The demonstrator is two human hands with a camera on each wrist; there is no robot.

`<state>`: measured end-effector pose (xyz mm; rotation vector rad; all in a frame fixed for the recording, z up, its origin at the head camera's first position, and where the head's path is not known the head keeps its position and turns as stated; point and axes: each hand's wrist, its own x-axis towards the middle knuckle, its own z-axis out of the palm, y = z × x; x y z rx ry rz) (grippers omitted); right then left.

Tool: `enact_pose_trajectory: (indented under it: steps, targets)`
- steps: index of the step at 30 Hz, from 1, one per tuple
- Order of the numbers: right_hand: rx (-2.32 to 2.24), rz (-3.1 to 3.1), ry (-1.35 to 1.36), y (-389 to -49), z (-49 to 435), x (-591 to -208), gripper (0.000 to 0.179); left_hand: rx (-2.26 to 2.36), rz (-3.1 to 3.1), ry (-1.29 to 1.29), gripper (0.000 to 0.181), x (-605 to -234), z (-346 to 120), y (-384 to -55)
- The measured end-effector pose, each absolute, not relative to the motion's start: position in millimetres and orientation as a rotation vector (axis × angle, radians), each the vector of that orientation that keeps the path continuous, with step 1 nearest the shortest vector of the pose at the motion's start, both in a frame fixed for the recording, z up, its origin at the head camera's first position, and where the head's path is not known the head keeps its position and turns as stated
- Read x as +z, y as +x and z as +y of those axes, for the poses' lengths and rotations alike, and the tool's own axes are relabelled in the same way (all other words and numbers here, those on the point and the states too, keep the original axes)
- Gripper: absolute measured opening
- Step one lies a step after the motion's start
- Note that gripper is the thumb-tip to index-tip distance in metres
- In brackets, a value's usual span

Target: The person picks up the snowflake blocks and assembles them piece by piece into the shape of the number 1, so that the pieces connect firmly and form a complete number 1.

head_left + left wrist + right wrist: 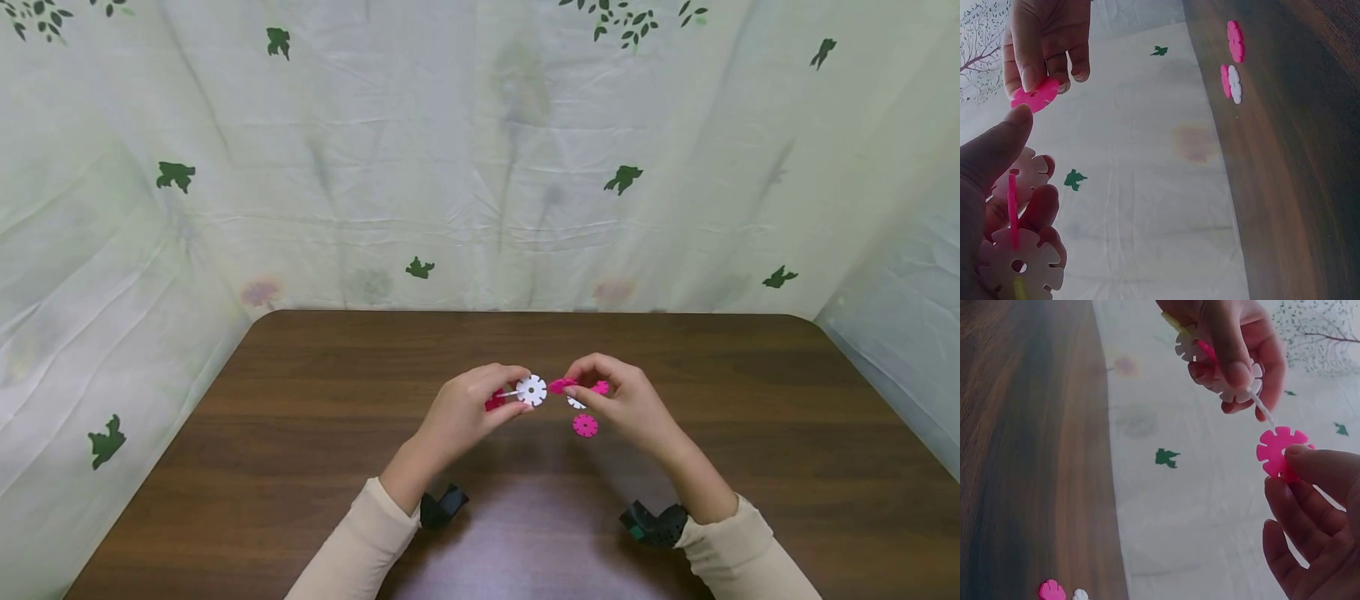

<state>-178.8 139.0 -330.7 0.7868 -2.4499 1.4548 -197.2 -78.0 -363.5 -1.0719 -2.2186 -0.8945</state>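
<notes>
In the head view my left hand (472,402) grips a chain of slotted flower-shaped discs, with a white disc (532,390) at its front end. Farther along it are a pink disc (1013,212) seen edge-on, another white disc (1038,259) and a bit of yellow disc (1174,321); my fingers cover part of the chain. Between thumb and fingertips, my right hand (622,400) pinches a pink disc (1275,450). In the right wrist view, the edge-on white disc (1262,407) of the chain points at that pink disc, right at its rim.
On the brown wooden table (337,467), below and behind my right hand, lie a pink disc (586,426), a white disc (576,402) and another pink disc (602,387). A pale printed curtain (465,167) hangs behind the table and along both sides.
</notes>
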Motion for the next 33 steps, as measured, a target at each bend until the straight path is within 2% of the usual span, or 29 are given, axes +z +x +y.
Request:
enact_pose_trajectory:
  steps: [26, 33]
  targets:
    - [1.336, -2.125, 1.043, -176.9, 134.4, -335.3, 0.023, -0.845, -2.198, -1.088, 0.037, -364.6, -74.3, -195.0]
    - [1.442, -2.102, 1.069, -190.4, 140.3, -355.6, 0.023, -0.872, -2.209, -1.081, 0.038, -364.8, -73.4, -194.4]
